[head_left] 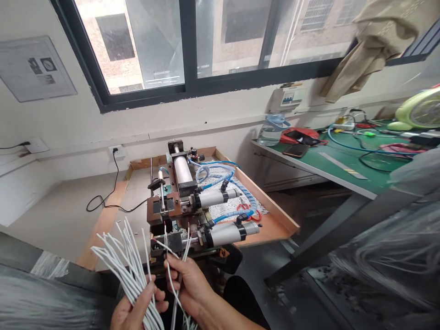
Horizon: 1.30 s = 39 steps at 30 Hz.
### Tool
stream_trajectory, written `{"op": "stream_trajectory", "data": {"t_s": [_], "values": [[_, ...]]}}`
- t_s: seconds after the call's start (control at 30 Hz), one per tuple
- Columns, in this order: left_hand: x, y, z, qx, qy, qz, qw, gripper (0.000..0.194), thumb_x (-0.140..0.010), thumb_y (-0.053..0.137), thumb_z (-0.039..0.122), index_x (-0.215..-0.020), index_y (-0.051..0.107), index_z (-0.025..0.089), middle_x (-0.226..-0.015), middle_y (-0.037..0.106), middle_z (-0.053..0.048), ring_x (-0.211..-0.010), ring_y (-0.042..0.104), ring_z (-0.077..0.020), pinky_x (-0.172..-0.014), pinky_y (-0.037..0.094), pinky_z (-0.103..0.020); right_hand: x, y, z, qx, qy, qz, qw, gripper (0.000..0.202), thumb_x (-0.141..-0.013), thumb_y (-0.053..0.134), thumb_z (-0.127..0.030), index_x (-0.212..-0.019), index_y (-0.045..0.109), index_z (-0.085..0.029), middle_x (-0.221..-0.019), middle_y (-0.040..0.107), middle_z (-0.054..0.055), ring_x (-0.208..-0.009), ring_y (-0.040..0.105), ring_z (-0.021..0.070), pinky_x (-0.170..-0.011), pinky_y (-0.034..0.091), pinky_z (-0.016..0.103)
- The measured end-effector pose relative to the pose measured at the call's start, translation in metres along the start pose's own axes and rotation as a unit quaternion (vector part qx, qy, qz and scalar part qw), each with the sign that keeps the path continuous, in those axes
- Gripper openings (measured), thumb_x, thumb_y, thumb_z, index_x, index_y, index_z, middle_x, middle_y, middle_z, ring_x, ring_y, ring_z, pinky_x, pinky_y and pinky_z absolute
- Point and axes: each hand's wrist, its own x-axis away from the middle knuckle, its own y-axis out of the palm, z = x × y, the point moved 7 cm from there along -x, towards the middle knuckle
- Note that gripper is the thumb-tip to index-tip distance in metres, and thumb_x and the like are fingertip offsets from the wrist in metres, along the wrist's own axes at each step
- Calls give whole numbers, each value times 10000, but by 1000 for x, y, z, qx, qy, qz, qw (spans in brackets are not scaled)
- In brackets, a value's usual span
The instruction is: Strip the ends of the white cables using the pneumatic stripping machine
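Observation:
My left hand is closed round a thick bundle of white cables, whose cut ends fan out up and to the left. Beside it, my right hand pinches a few white cables with thumb and fingers. The tips of these cables reach up to the front block of a pneumatic machine, and some tips look reddish. The machine has silver cylinders, dark blocks and blue air hoses. Below my hands, the lower cable ends run out of view.
A wooden-edged tray surrounds the machine and holds white scraps. A black power cord lies to the left. At the right, a green table bears a water jug, a phone and a fan. Plastic-wrapped bundles stand at lower right.

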Motion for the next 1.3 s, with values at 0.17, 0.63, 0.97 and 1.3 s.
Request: {"op": "stream_trajectory", "data": {"t_s": [0.17,0.63,0.97,1.3], "values": [[1,-3,1,22,21,24,999,351,-436,750,204,-734,593,107,-547,626,-34,-527,591,-179,-526,492,-291,10,-4,-4,67,-63,-4,996,298,-541,703,-316,-705,585,-97,-517,458,-38,-397,304,21,-389,191,163],[6,16,-2,-15,48,-58,997,228,-490,721,257,-642,623,117,-531,614,-40,-524,564,-160,-570,440,-264,29,5,4,158,-65,-51,984,351,-586,657,-408,-735,579,-100,-442,444,-34,-380,367,46,-379,158,171],[-1,-1,-1,31,7,17,999,259,-476,734,235,-689,660,108,-662,664,-78,-644,601,-189,-642,470,-279,21,-7,-10,157,-112,38,981,249,-633,623,-324,-576,551,-93,-414,417,-39,-361,264,20,-372,117,173],[0,0,1,41,9,4,999,269,-499,721,256,-697,644,90,-575,623,-60,-563,569,-151,-541,451,-229,11,-5,-10,81,-55,65,993,181,-573,631,-240,-541,525,-97,-456,469,-17,-352,276,15,-352,112,160]]}}
